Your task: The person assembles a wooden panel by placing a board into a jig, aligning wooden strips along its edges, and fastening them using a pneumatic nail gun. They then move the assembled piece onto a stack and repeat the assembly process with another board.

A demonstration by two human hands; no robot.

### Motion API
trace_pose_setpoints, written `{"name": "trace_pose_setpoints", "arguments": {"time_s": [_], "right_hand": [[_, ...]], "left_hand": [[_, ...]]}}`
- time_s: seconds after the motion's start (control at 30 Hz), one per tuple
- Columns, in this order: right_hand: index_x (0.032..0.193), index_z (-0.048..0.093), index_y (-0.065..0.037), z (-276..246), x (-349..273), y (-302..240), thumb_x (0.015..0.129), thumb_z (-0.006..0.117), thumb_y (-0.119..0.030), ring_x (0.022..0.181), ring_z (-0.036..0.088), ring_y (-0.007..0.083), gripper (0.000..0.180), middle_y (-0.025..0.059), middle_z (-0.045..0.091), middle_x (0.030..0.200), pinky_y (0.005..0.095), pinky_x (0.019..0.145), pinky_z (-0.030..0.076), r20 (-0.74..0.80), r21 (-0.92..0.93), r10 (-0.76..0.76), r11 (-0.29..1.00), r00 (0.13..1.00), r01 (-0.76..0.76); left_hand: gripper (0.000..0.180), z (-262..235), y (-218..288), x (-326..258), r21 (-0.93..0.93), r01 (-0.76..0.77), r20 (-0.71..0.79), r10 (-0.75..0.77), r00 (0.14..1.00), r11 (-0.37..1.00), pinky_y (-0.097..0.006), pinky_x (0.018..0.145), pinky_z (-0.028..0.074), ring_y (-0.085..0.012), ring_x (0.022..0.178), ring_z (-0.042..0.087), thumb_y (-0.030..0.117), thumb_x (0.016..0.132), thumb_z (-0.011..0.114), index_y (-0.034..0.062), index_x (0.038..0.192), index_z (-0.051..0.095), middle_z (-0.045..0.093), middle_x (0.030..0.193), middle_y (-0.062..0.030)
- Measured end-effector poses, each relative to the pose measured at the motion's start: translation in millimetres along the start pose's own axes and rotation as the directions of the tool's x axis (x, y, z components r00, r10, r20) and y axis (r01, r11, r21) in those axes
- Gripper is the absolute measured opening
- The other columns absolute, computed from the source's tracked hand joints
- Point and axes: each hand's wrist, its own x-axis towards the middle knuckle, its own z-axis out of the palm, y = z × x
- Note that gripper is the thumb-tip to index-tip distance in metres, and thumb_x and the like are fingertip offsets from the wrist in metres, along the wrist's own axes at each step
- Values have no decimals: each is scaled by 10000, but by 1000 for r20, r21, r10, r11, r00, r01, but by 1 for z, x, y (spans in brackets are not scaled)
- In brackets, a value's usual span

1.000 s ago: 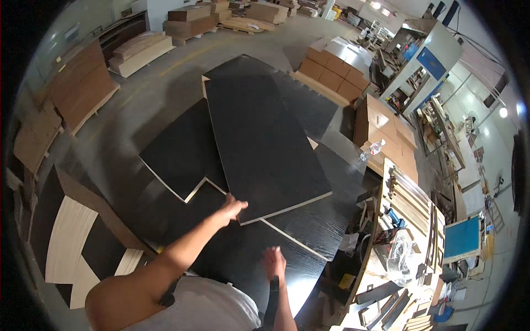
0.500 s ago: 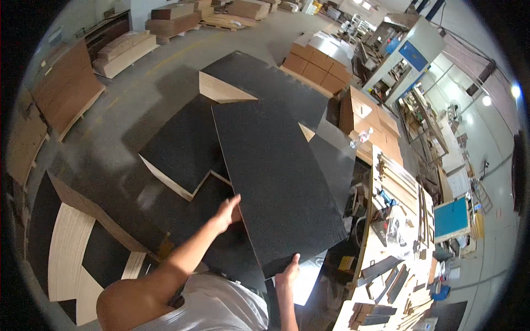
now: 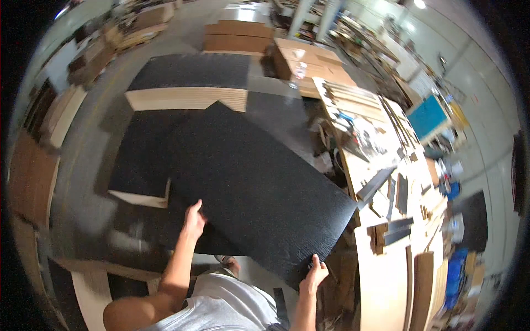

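A large rectangular black board (image 3: 251,185) is held out in front of me, tilted so its far corner points away to the left. My left hand (image 3: 194,219) grips its left long edge, thumb on top and fingers hidden underneath. At the near right corner, my right hand (image 3: 314,273) is closed on the short edge, thumb over the black face. Beneath and beyond it lie black-topped stacks of boards; one stack (image 3: 187,99) at the back shows pale layered edges, and another (image 3: 138,199) at the left shows a pale side.
To the right, a workbench (image 3: 367,276) carries wood strips, dark offcuts and tools. Brown cartons (image 3: 309,55) stand at the back right, with another carton pile (image 3: 237,37) at the back. Stacked panels (image 3: 33,176) line the left. A teal panel (image 3: 429,117) stands beyond the bench.
My view has turned to the right. The board has swung so that its near end points further right, toward the workbench; both hands keep hold of it.
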Motion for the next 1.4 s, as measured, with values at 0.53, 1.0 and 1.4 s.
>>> {"name": "trace_pose_setpoints", "arguments": {"time_s": [0.53,1.0,1.4], "right_hand": [[684,341,-149,-403,-105,50,902,658,-159,644,278,47,385,-97,298,701,276,562,218,-412,111,-101,981,905,160],[818,620,-67,-554,-262,137,936,594,-295,827,540,136,259,-7,601,862,301,783,443,-858,228,146,967,493,110],[1048,685,54,-629,-215,118,938,593,-302,954,603,214,383,106,671,1037,339,888,485,-894,211,219,975,392,-66]], "left_hand": [[346,63,-177,-258,360,413,279,-519,808,836,-396,1016,492,-232,1141,650,316,1009,571,72,1241,650,692,1257,-73],[254,180,-373,-333,842,367,273,-900,341,395,-397,882,562,-208,921,711,210,1028,534,25,1144,664,735,1071,-81],[236,190,-500,-341,854,492,59,-970,234,171,-402,898,552,-219,968,693,184,1000,561,17,1121,676,727,1085,-104]]}}
